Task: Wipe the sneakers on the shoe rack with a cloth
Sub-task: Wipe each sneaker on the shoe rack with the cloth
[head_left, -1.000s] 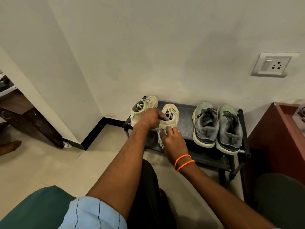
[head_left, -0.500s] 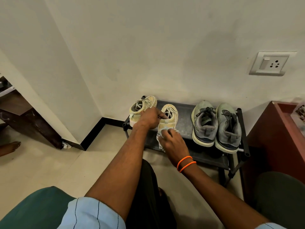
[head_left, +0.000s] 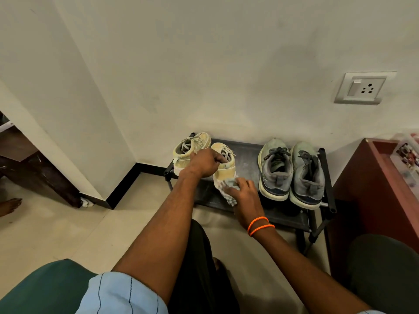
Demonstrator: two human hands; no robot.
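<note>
a view looking down from a person's head at a corner of a room with pale walls and a tiled floor. at the far left edge a bare foot rests on the floor beside a dark wooden furniture leg. a low black shoe rack stands against the wall. on its left end sits a pair of cream sneakers: the left cream sneaker stands alone, and the right cream sneaker is just beside it. the person's left hand curls its fingers over the collar of the right cream sneaker, gripping it. just below, the right hand presses a crumpled pale cloth against the heel of that same sneaker, fingers bent around the cloth; two orange bracelets circle its wrist. further right on the rack a pair of grey sneakers stands side by side, toes to the wall. above them a white wall socket is set in the wall. at the far right stands a reddish-brown cabinet.
</note>
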